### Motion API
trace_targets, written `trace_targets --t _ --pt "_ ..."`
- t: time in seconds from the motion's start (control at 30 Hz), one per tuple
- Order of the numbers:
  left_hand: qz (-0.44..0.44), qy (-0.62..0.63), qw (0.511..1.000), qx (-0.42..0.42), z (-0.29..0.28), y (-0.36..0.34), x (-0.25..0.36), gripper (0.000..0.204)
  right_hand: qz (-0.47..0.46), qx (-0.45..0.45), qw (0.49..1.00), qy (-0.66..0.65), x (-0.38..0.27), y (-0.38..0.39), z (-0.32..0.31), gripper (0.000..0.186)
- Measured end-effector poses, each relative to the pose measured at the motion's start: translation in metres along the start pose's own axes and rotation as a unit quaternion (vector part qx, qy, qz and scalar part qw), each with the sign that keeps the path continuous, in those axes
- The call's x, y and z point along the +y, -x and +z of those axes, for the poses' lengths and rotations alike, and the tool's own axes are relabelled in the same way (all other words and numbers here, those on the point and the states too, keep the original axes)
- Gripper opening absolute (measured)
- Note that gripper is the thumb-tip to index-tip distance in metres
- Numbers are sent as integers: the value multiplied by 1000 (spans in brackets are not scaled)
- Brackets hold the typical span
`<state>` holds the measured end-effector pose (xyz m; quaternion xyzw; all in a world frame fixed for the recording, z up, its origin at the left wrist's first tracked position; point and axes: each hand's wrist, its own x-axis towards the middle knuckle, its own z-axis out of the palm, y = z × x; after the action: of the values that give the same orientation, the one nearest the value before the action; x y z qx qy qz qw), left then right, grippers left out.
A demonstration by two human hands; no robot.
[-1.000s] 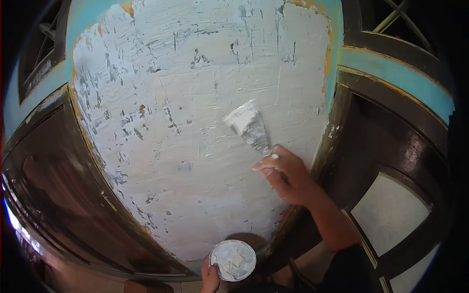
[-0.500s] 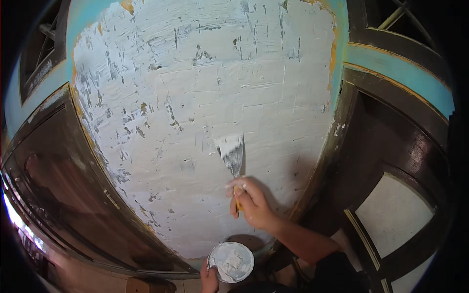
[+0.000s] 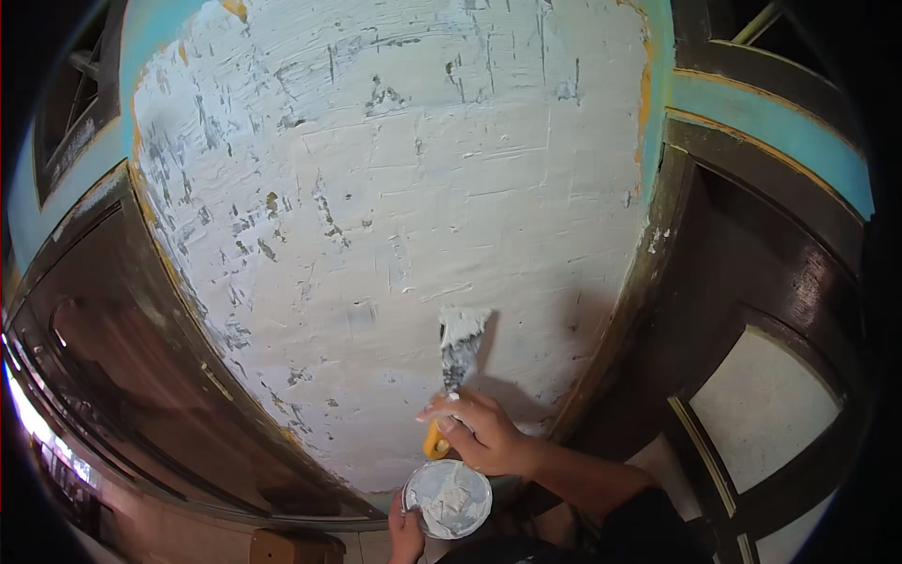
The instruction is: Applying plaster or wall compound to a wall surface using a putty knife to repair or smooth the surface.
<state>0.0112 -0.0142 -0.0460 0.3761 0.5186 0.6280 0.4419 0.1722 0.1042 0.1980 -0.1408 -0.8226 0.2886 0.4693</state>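
My right hand point(image 3: 474, 437) grips a putty knife point(image 3: 460, 352) by its yellow handle, its putty-coated blade close to the white, roughly coated wall point(image 3: 310, 244) at lower centre. Whether the blade touches the wall I cannot tell. Just below that hand, my left hand point(image 3: 407, 536) holds a round tub point(image 3: 448, 498) by its left rim, with white putty inside. Grey marks and streaks show through the coating, which has orange and turquoise paint round its edges.
Dark brown doors point(image 3: 103, 338) flank the wall, the right door point(image 3: 723, 244) having pale panels. Window frames point(image 3: 80, 70) sit at the upper corners, above turquoise bands. A brown wooden object point(image 3: 291, 545) stands on the tiled floor point(image 3: 366, 550) at the bottom.
My right hand and the putty knife have moved down and to the left along the wall, ending just above the tub. My left hand with the tub has barely moved.
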Motion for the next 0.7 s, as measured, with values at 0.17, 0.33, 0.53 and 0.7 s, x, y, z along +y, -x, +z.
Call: trace_targets --t 0.17,0.33,0.53,0.7 --pt "-23 13 1000 -4 0 4 1 42 -19 30 993 109 3 -3 -13 20" --pt "16 -34 999 -32 4 2 5 44 -24 -11 989 148 -24 -60 -39 16" --pt "5 -12 999 -29 8 4 11 45 176 -79 979 67 16 -26 -16 18" --pt "-139 -53 988 42 -4 19 3 49 76 -100 992 11 27 24 -13 19"
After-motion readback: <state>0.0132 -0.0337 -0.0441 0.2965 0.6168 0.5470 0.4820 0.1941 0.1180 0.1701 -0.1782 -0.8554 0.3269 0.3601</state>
